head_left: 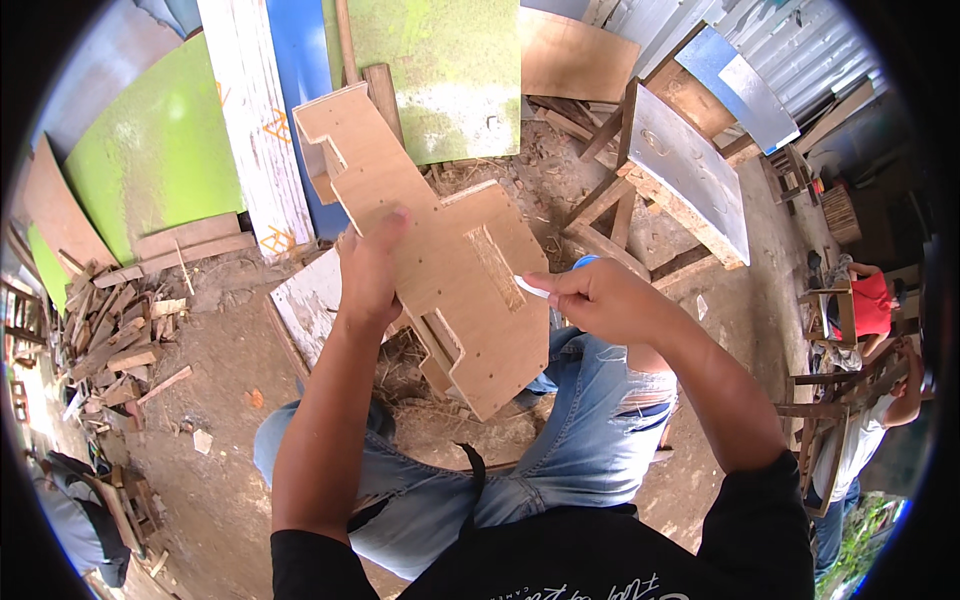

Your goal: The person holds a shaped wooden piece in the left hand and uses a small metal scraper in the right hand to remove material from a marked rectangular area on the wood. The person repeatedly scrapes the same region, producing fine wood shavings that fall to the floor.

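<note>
Head view: clamping notched plywood piece (420,240) with left hand (375,262); pinching white tool (533,287) in right hand (602,298), beside rectangular cutout (495,268).

Left hand (370,268) in a clasp, right hand (603,300) in a pinch.

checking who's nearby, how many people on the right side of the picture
2: a person in a red top, and below, a person in a white shirt; others may be hidden.

left hand (371,275) partly hidden, white tool (531,288) partly covered
</note>
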`<state>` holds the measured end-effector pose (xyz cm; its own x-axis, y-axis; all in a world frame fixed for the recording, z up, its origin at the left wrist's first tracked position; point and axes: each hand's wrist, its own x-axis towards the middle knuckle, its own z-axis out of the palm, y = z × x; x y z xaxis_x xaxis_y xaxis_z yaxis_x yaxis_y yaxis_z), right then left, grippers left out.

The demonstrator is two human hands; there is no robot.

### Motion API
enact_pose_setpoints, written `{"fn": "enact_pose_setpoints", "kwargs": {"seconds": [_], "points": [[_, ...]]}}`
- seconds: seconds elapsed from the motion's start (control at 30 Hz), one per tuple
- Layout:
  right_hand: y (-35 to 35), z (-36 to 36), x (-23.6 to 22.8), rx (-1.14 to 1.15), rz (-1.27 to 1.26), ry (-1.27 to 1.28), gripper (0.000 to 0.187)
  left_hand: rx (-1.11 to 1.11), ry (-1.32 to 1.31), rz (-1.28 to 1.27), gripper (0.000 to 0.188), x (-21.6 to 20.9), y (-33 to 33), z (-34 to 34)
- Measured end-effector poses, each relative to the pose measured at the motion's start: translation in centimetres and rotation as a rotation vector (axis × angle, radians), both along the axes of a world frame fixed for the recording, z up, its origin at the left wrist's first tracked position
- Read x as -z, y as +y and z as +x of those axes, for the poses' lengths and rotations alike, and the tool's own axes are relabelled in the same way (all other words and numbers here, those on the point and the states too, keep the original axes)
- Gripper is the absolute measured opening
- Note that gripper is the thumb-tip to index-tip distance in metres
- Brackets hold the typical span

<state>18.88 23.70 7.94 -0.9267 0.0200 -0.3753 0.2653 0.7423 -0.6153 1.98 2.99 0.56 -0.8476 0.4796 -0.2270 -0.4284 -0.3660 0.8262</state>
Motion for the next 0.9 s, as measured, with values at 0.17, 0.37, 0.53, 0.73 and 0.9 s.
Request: {"fn": "enact_pose_setpoints", "kwargs": {"seconds": [0.17, 0.37, 0.53, 0.73, 0.9], "points": [[1.3, -0.3, -0.6, 0.189, -0.363, -0.246, 0.037, 0.001, -0.005, -0.055, 0.033, -0.2, 0.0, 0.0], [0.2, 0.1, -0.2, 0.223, -0.302, -0.162, 0.041, 0.014, -0.021, 0.005, 0.039, -0.1, 0.0, -0.5], [-2.3, 1.6, -0.7, -0.018, 0.331, 0.130, 0.043, 0.013, -0.014, -0.049, 0.035, -0.1, 0.2, -0.2], [-1.1, 0.2, -0.9, 0.148, -0.189, -0.094, 0.042, 0.019, -0.013, -0.026, 0.035, 0.1, -0.1, -0.4], [0.1, 0.5, -0.2, 0.360, -0.369, -0.097, 0.047, 0.010, -0.030, 0.017, 0.036, 0.3, -0.1, -0.7]]}}
